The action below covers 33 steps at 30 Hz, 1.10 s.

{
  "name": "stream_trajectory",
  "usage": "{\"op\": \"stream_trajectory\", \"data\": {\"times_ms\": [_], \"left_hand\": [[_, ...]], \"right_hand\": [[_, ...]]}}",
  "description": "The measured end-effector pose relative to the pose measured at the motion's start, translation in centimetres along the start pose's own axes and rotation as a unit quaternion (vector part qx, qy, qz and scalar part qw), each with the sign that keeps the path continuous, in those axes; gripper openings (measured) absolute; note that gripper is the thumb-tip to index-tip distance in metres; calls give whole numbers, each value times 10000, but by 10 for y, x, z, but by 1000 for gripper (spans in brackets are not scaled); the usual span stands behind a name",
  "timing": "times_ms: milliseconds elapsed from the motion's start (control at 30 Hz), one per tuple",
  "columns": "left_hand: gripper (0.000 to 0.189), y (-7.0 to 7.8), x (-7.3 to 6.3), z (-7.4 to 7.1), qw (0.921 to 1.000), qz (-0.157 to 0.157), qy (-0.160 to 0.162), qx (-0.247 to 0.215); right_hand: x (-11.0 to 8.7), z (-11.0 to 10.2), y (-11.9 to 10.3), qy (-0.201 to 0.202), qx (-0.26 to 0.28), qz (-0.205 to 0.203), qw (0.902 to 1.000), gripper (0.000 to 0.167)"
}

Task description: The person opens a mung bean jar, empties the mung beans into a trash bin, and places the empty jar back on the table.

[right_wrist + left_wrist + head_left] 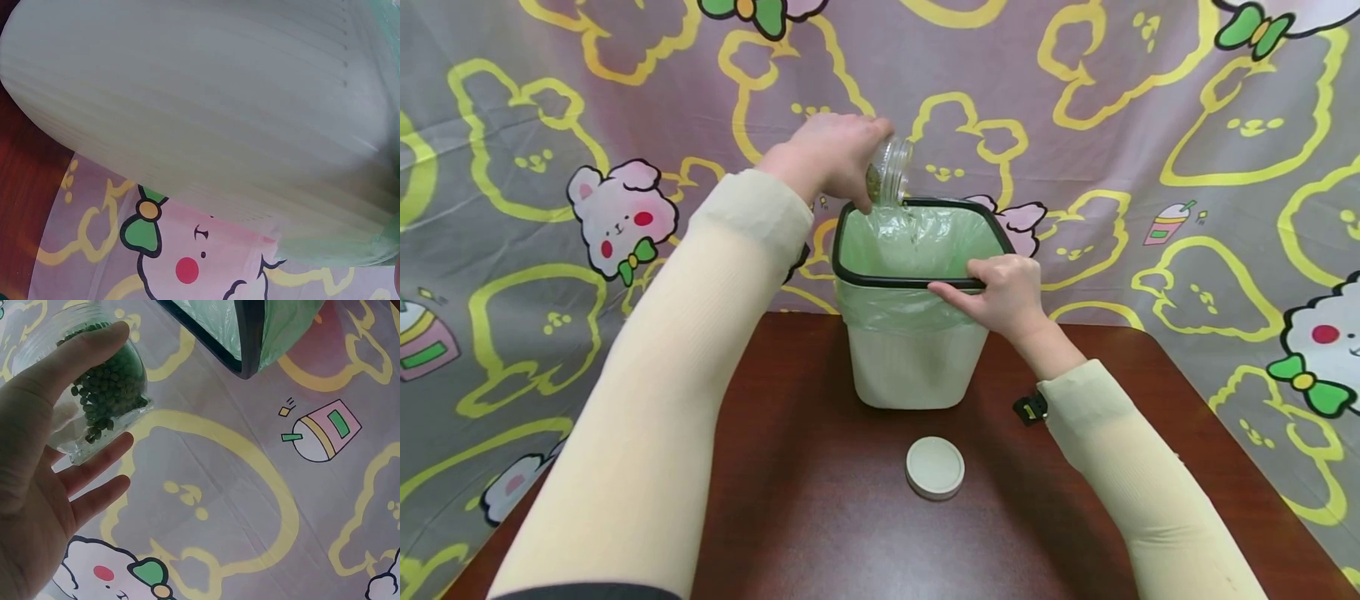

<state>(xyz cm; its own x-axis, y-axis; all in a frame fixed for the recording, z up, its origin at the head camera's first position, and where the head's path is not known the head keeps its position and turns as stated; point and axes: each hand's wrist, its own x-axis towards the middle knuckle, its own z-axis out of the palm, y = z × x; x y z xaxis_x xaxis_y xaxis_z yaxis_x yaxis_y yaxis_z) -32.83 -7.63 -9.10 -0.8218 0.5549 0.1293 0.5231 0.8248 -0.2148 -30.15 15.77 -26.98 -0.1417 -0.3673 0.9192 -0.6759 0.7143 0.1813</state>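
Observation:
My left hand [835, 158] grips a clear jar [895, 167], tipped on its side with its mouth over a white trash bin [917, 358]. Small dark green grains, like beans [109, 384], lie inside the jar in the left wrist view. A few specks show in the air below the mouth. Light green bag lining [887, 312] covers the bin's inside and folds out under its black rim [887, 281]. At the near right corner, my right hand [1007, 296] holds that rim, thumb along the outside. The bin's wall [187, 94] fills most of the right wrist view.
A round whitish lid [935, 468] lies on the brown wooden table [790, 500], in front of the bin. Behind and at both sides hangs a patterned cloth [647, 100]. A small black device [1030, 408] sits at the right wrist.

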Motion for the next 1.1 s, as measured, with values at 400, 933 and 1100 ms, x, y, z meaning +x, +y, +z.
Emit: {"op": "stream_trajectory", "data": {"times_ms": [400, 933, 1100], "left_hand": [[94, 0, 2, -1, 10000, -15, -26, -15], [87, 2, 1, -2, 9999, -15, -115, 60], [87, 2, 1, -2, 10000, -3, -77, 55]], "right_hand": [[-1, 2, 2, 20, 10, -15, 10000, 70], [-1, 1, 2, -7, -81, -9, 10000, 69], [-1, 1, 2, -12, -80, -34, 10000, 69]]}}
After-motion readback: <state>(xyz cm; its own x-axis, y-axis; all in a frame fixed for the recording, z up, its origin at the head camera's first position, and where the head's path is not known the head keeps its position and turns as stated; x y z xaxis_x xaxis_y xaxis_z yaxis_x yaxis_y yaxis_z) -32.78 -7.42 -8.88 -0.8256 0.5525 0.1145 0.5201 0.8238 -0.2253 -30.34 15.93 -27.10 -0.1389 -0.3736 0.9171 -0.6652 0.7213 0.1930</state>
